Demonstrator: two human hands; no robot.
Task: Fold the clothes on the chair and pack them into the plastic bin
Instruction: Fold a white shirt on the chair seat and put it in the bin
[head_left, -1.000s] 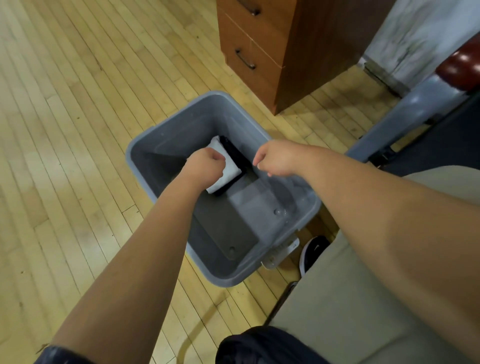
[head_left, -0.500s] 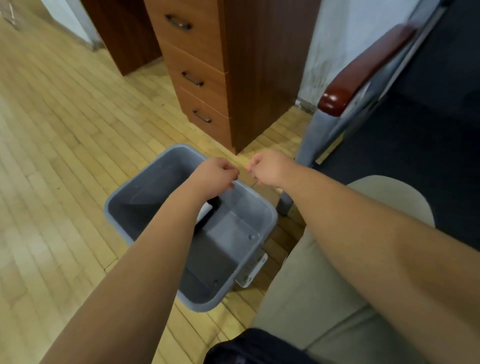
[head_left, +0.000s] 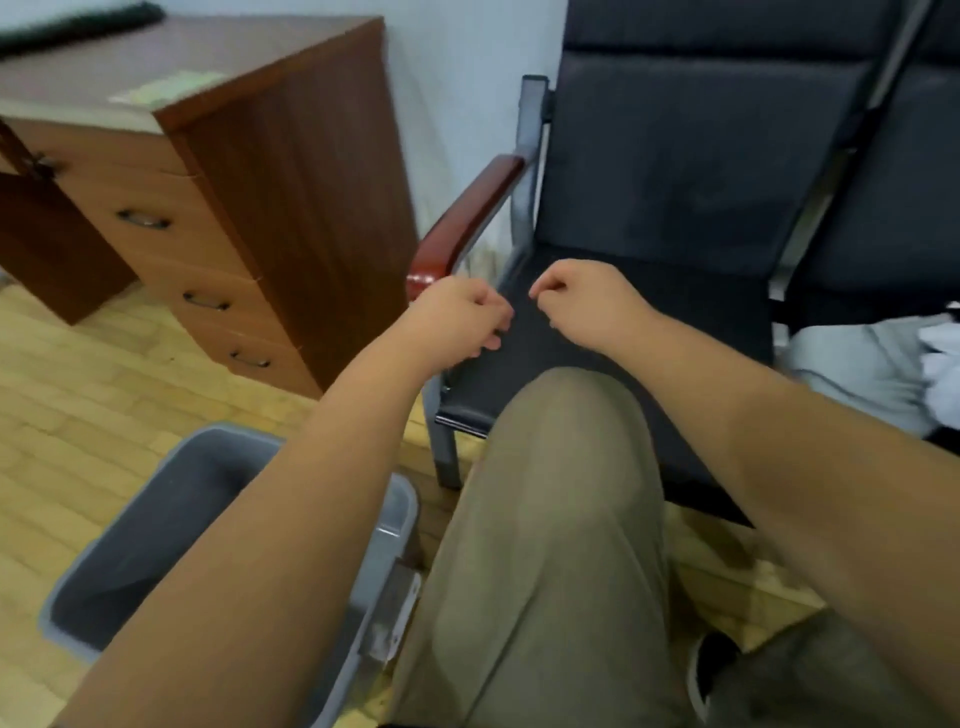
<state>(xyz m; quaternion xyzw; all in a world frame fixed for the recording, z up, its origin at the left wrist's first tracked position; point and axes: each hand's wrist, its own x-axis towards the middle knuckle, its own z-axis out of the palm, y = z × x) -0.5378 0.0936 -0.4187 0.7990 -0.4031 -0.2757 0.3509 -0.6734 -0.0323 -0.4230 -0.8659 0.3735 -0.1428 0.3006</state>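
Crumpled grey-white clothes (head_left: 862, 374) at right edge, well apart from left hand (head_left: 457, 322) and right hand (head_left: 582, 301), both curled empty, grey bin (head_left: 145, 535) lower left

Much of the plastic bin (head_left: 171, 530) behind the left forearm (head_left: 291, 519) — clothes (head_left: 857, 374) blurred, cut off at the right edge.
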